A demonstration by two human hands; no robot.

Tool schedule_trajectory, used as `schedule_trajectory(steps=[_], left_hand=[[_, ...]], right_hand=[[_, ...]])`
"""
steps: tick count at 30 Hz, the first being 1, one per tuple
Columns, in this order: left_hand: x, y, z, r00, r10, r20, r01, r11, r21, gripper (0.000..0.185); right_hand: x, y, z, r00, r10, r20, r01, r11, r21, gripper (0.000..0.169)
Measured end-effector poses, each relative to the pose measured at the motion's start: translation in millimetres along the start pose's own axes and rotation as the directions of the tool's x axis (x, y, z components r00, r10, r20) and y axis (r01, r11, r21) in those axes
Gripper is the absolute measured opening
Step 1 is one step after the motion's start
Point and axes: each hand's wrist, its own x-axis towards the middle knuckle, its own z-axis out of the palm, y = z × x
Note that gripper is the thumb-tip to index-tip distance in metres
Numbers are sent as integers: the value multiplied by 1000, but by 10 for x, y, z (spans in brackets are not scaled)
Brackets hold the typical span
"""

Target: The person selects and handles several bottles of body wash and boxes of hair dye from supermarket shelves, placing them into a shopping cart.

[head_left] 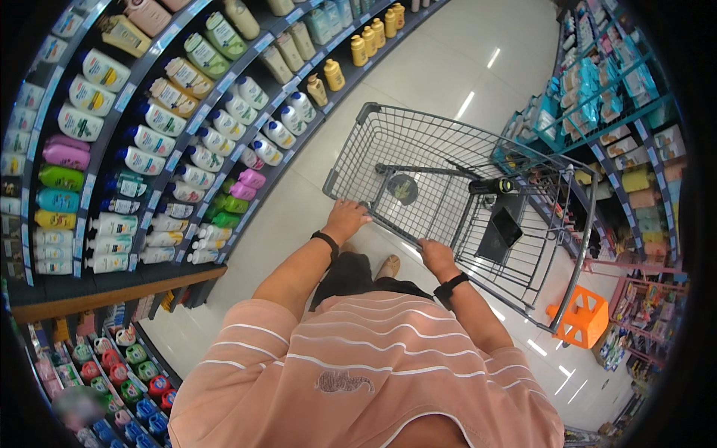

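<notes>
A grey wire shopping cart (386,224) stands sideways in front of me. My left hand (346,218) rests on its near side rim by the left corner, fingers bent over the edge. Farther right along the same rim, my right hand (438,259) is closed around the wire. Both wrists wear black bands. Toward the cart's handle, a dark bottle (493,186) with a yellow-green ring lies near the fold-down seat. A black phone-like device (507,227) lies on the dark seat panel (493,249). A round grey plate (403,189) shows in the basket's mesh.
Shelves at left carry rows of white pump bottles (154,140) and yellow bottles (368,40). Detergent jugs (131,392) fill a lower-left display. At right stand a teal wire rack (594,106) and an orange plastic stool (582,316). Glossy tile floor (448,67) runs between the shelves.
</notes>
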Motion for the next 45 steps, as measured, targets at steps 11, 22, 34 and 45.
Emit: schedule_trajectory(steps=[11,22,34,45], left_hand=[[-726,-357,-64,987,32,156,-40,998,52,30],[-907,-834,336,985,-47,164,43,999,28,49],[-1267,-1238,535,998,66,-18,-67,996,-58,29],[-1779,-1814,591,987,-51,151,46,998,37,33]], right_hand=[[336,-377,415,993,-45,-105,32,992,-125,21],[349,-1173,316,934,-13,-356,-76,969,-235,23],[789,-1565,275,954,100,-284,-178,948,-265,36],[1079,-1990,94,990,83,-112,-118,925,-361,44]])
